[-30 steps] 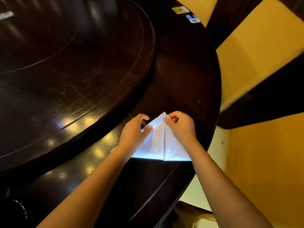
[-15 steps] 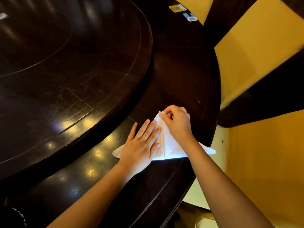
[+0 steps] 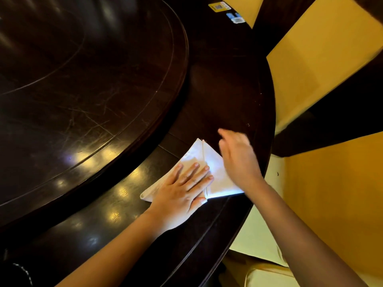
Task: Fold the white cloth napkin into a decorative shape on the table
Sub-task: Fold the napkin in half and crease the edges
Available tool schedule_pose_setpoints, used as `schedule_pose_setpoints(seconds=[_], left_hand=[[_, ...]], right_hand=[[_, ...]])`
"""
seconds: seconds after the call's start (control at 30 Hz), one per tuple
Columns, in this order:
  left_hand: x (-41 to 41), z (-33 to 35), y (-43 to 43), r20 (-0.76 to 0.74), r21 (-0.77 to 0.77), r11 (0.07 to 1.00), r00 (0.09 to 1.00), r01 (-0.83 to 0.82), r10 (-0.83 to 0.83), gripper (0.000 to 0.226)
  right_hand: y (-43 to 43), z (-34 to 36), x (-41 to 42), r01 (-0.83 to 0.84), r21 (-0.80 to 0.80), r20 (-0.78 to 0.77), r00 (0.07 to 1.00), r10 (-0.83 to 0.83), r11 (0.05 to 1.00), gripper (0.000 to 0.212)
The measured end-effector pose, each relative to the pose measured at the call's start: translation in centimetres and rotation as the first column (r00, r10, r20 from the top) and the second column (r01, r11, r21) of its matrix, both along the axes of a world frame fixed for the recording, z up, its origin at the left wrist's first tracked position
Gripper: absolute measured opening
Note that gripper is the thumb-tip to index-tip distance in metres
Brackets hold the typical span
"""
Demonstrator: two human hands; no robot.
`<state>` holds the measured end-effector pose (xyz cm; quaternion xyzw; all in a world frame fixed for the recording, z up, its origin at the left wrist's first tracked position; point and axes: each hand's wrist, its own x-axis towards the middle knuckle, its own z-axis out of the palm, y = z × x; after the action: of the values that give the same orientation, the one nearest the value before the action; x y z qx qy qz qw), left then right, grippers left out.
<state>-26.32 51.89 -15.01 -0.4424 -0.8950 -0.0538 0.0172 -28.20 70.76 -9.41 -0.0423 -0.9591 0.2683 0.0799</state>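
The white cloth napkin (image 3: 215,168) lies folded into a triangle on the dark table (image 3: 228,96), its point aimed away from me and a seam running down its middle. My left hand (image 3: 182,189) lies flat on the napkin's left half, fingers spread. Blurred with motion, my right hand (image 3: 238,156) hovers over the right half with fingers apart and nothing in it. The napkin's right corner is hidden behind my right wrist.
A large raised round turntable (image 3: 83,79) fills the left of the table. The table's curved edge (image 3: 269,121) runs close to the napkin's right side. Small stickers (image 3: 217,6) sit at the far rim. Yellow floor and a pale chair seat (image 3: 267,274) lie beyond.
My right hand let go of the napkin's tip and lifted to the right. My left hand went from pinching the cloth to pressing flat on the left half.
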Motion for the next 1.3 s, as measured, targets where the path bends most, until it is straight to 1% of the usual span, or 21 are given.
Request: schedule_pose_setpoints(seconds=[0.07, 0.1, 0.13, 0.23, 0.37, 0.43, 0.5, 0.57, 0.67, 0.7, 0.73, 0.8, 0.87, 0.9, 0.93, 0.97, 1.03, 1.1, 1.17, 1.23, 1.3], left_hand=[[0.2, 0.0, 0.0, 0.005, -0.008, 1.0, 1.0, -0.014, 0.014, 0.05], [0.2, 0.0, 0.0, 0.01, -0.016, 1.0, 1.0, -0.018, 0.018, 0.05], [0.2, 0.0, 0.1, 0.019, -0.022, 1.0, 1.0, -0.022, 0.022, 0.051], [0.1, 0.2, 0.0, 0.023, -0.029, 0.999, 0.999, -0.027, 0.027, 0.052], [0.1, 0.1, 0.0, 0.012, -0.048, 0.998, 0.999, -0.029, 0.03, 0.051], [0.2, 0.1, 0.3, 0.014, -0.056, 0.998, 0.999, -0.041, 0.042, 0.051], [0.5, 0.3, 0.6, 0.025, -0.053, 0.997, 0.998, -0.061, 0.062, 0.05], [1.0, 0.6, 1.2, 0.031, -0.059, 0.994, 0.995, -0.092, 0.094, 0.052], [1.8, 1.6, 2.2, 0.098, -0.064, 0.983, 0.979, -0.174, 0.18, 0.064], [1.9, 1.8, 2.5, 0.125, -0.053, 0.979, 0.972, -0.196, 0.202, 0.066], [2.0, 2.0, 2.6, 0.153, -0.042, 0.977, 0.965, -0.208, 0.212, 0.067], [1.9, 2.2, 2.6, 0.157, -0.015, 0.976, 0.964, -0.216, 0.216, 0.063], [1.6, 2.2, 2.2, 0.16, 0.008, 0.978, 0.965, -0.211, 0.207, 0.054], [1.5, 2.2, 2.0, 0.167, 0.021, 0.978, 0.965, -0.21, 0.203, 0.049], [1.4, 2.1, 1.7, 0.183, 0.03, 0.978, 0.963, -0.208, 0.2, 0.046], [1.4, 2.3, 1.6, 0.21, 0.039, 0.979, 0.959, -0.202, 0.19, 0.047], [1.3, 2.7, 1.5, 0.271, 0.065, 0.983, 0.951, -0.17, 0.147, 0.049], [1.1, 3.4, 1.0, 0.323, 0.086, 0.979, 0.935, -0.184, 0.147, 0.049], [0.7, 4.1, -0.5, 0.366, 0.126, 0.924, 0.883, -0.36, 0.294, 0.057], [0.7, 4.3, -3.0, 0.392, 0.142, 0.797, 0.773, -0.587, 0.499, 0.058], [1.2, 4.2, -5.3, 0.457, 0.11, 0.686, 0.65, -0.719, 0.607, 0.051]], right_hand=[[-1.1, -1.1, 3.4, -0.247, 0.117, 0.125, 0.964, 0.233, 0.962, 0.055], [-1.2, -2.0, 5.0, -0.321, 0.178, 0.21, 0.936, 0.282, 0.93, 0.057], [-0.7, -3.0, 6.2, -0.343, 0.245, 0.248, 0.926, 0.284, 0.907, 0.057], [1.9, -3.9, 8.0, -0.222, 0.366, 0.274, 0.954, 0.124, 0.904, 0.056], [4.9, -3.5, 9.9, -0.044, 0.371, 0.267, 0.962, -0.061, 0.927, 0.058], [4.8, -2.7, 10.4, 0.055, 0.338, 0.229, 0.964, -0.139, 0.94, 0.05], [4.3, -1.8, 10.5, 0.174, 0.211, 0.196, 0.956, -0.216, 0.962, 0.038], [3.8, -1.1, 10.2, 0.297, 0.002, 0.243, 0.926, -0.289, 0.955, 0.029], [4.2, -1.0, 9.4, 0.445, -0.248, 0.384, 0.861, -0.334, 0.861, 0.021], [4.4, -0.8, 9.1, 0.494, -0.363, 0.401, 0.848, -0.346, 0.79, 0.019], [4.4, -0.5, 8.8, 0.53, -0.496, 0.4, 0.842, -0.362, 0.688, 0.018], [4.0, 0.4, 8.2, 0.514, -0.719, 0.352, 0.85, -0.392, 0.468, 0.025], [2.8, 0.9, 7.7, 0.464, -0.828, 0.33, 0.856, -0.398, 0.313, 0.034], [2.0, 0.9, 7.6, 0.465, -0.844, 0.35, 0.855, -0.383, 0.267, 0.036], [1.1, 0.6, 7.6, 0.489, -0.836, 0.388, 0.847, -0.363, 0.25, 0.034], [0.2, 0.2, 7.7, 0.525, -0.813, 0.427, 0.833, -0.353, 0.254, 0.031], [-1.3, -0.6, 7.9, 0.585, -0.745, 0.452, 0.796, -0.403, 0.32, 0.018], [-2.3, -0.2, 7.8, 0.584, -0.676, 0.356, 0.793, -0.494, 0.449, 0.005], [-3.2, 0.7, 7.4, 0.527, -0.634, 0.217, 0.823, -0.524, 0.565, 0.009], [-4.3, 1.6, 7.3, 0.446, -0.631, 0.091, 0.855, -0.51, 0.635, 0.013], [-5.6, 2.0, 7.2, 0.375, -0.567, -0.017, 0.885, -0.466, 0.733, 0.016]])
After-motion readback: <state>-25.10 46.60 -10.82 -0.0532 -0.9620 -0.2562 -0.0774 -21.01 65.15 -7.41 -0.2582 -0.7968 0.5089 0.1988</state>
